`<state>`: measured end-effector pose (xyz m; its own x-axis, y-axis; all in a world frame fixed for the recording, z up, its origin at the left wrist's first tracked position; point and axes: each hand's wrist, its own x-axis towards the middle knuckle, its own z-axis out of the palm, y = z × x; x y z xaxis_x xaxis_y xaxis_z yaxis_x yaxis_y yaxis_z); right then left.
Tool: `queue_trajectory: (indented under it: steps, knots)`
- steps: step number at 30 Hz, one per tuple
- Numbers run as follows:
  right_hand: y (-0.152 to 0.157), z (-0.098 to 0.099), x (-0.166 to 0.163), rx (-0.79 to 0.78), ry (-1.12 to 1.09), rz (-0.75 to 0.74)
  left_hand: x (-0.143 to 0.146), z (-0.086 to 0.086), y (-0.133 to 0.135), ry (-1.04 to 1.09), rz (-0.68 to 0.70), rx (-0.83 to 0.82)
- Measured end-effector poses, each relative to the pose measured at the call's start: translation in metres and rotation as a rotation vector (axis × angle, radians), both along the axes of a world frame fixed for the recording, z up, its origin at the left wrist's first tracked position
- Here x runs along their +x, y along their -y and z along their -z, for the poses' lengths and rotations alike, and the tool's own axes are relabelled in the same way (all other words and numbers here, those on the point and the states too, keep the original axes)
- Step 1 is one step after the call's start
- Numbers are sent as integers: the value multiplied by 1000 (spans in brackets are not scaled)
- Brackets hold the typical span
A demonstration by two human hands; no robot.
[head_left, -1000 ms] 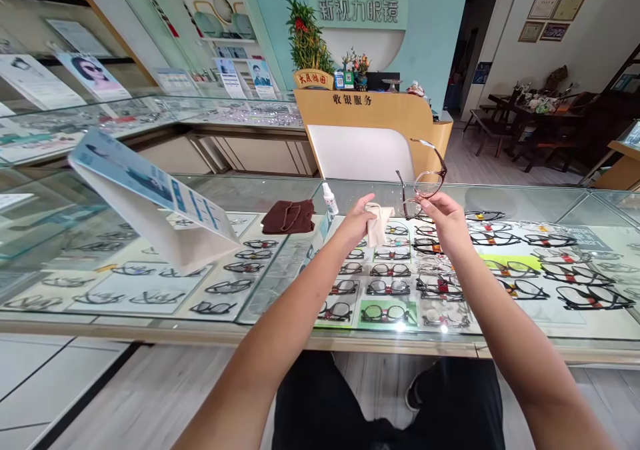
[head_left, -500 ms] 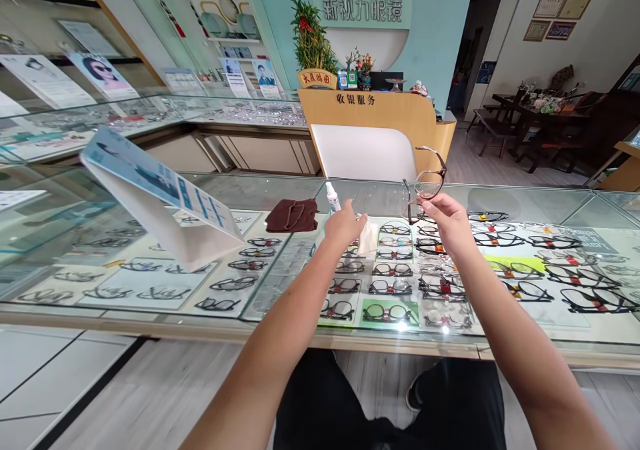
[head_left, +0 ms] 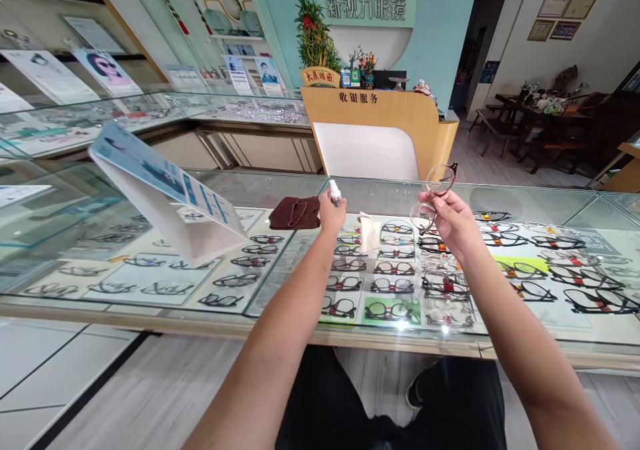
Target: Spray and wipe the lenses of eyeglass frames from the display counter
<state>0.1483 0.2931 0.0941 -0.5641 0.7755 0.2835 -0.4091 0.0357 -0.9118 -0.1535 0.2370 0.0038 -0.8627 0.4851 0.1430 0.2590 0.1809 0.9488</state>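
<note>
My right hand (head_left: 453, 220) pinches a pair of brown-rimmed glasses (head_left: 436, 193) and holds them up, tilted, above the glass counter (head_left: 280, 263). My left hand (head_left: 331, 217) is closed around a small white spray bottle (head_left: 335, 192) standing on the counter; only the bottle's top shows above my fingers. A cream cleaning cloth (head_left: 369, 231) lies on the glass just right of that hand, with nothing holding it. Left of the bottle lies a dark brown pouch (head_left: 295, 213).
Rows of glasses frames (head_left: 395, 283) fill the case under the glass. A tilted blue-and-white sign (head_left: 165, 193) stands on the counter at the left. Behind are a wooden cashier desk (head_left: 380, 127), more display cases (head_left: 150, 113) and dark tables and chairs (head_left: 540, 120) at the right.
My left hand put the cream cloth down on the glass and moved left to close on the spray bottle. My right hand tilted the glasses and lowered them a little.
</note>
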Motion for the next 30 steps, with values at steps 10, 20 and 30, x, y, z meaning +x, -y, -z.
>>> queue_trajectory:
  steps: [10,20,30]
  knots:
    - [5,-4,3,-19,-35,-63,27,-32,2,161,61,196]
    - [11,-1,-2,-42,65,-115,97,-84,33,698,807,389]
    - [15,2,-5,-21,142,-178,110,-79,36,521,924,303]
